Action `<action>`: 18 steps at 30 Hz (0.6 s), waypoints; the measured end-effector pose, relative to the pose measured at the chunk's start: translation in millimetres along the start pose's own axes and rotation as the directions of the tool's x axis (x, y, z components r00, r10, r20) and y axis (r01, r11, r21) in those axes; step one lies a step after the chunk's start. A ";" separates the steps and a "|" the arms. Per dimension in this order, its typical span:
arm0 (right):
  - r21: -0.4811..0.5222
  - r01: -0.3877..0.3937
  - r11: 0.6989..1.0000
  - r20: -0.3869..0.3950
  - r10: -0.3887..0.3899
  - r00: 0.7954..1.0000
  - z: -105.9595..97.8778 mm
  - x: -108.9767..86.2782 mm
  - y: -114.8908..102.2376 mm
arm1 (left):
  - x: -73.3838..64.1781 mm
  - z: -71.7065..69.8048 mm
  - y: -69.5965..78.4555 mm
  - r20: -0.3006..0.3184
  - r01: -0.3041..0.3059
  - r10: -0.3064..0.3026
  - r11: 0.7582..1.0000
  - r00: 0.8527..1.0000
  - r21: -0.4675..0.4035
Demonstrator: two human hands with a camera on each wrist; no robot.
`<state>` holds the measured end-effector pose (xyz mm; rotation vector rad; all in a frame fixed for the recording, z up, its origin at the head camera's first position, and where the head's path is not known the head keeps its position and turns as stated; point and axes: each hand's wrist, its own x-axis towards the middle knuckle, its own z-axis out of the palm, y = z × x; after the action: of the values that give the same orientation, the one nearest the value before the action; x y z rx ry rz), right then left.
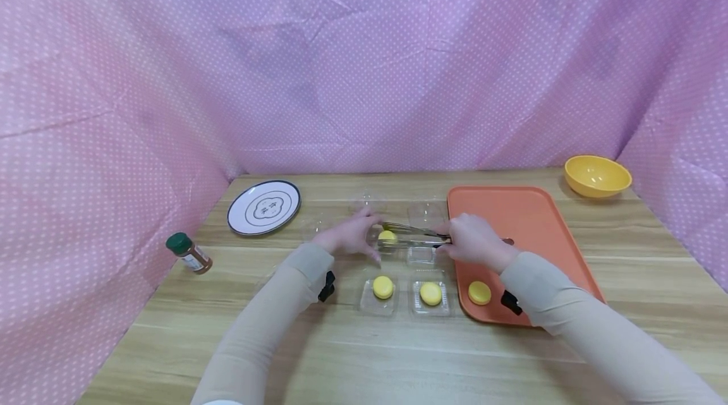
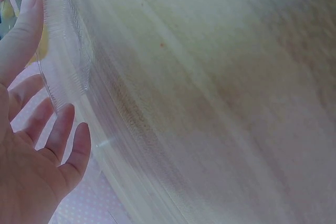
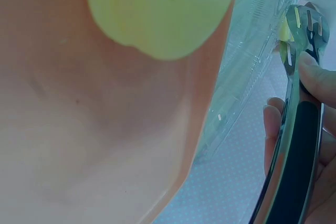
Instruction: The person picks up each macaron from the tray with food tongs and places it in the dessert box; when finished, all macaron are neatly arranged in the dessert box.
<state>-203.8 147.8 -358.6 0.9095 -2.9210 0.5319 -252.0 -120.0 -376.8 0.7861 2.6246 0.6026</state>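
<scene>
My right hand [image 1: 474, 239] grips metal tongs [image 1: 418, 242] with black handles, their slotted heads reaching left. Between the heads, in the head view, shows a yellow macaron [image 1: 388, 237] over a clear plastic box. Around that box my left hand [image 1: 349, 234] spreads, thumb on the near side and index finger on the far side. In the left wrist view, its fingers are loosely bent beside the clear plastic [image 2: 65, 51]. Nearer me, one macaron [image 1: 383, 287] and another macaron [image 1: 430, 293] sit in clear boxes. A further macaron [image 1: 479, 292] lies on the orange tray [image 1: 512, 209].
Other clear boxes stand behind, including one clear box [image 1: 425, 212] beside the tray. A white plate [image 1: 264, 208] with a dark rim lies at the back left. A green-capped spice jar [image 1: 189, 253] stands left, and a yellow bowl [image 1: 597, 176] at the back right.
</scene>
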 end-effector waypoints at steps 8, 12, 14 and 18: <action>0.018 -0.008 1.000 -0.011 0.008 1.000 0.0 -2.4 1.7 | 0.5 -0.5 0.8 -0.002 0.003 -0.003 1.000 1.000 -0.009; 0.042 -0.033 0.999 -0.003 0.033 0.999 -1.5 -4.6 2.6 | 0.9 -0.4 0.9 0.004 0.001 -0.001 1.000 1.000 -0.004; 0.056 -0.043 0.998 0.002 0.043 0.999 -3.0 -6.3 2.9 | 1.0 -0.1 0.5 0.007 0.001 -0.001 1.000 1.000 -0.001; 0.075 -0.057 0.996 -0.002 0.057 0.998 -7.8 -10.6 4.0 | 0.0 0.9 0.1 0.009 0.002 -0.003 1.000 1.000 0.016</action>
<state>-197.7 159.2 -353.9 0.8331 -2.9499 0.6498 -251.5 -119.6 -377.5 0.7883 2.6253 0.5767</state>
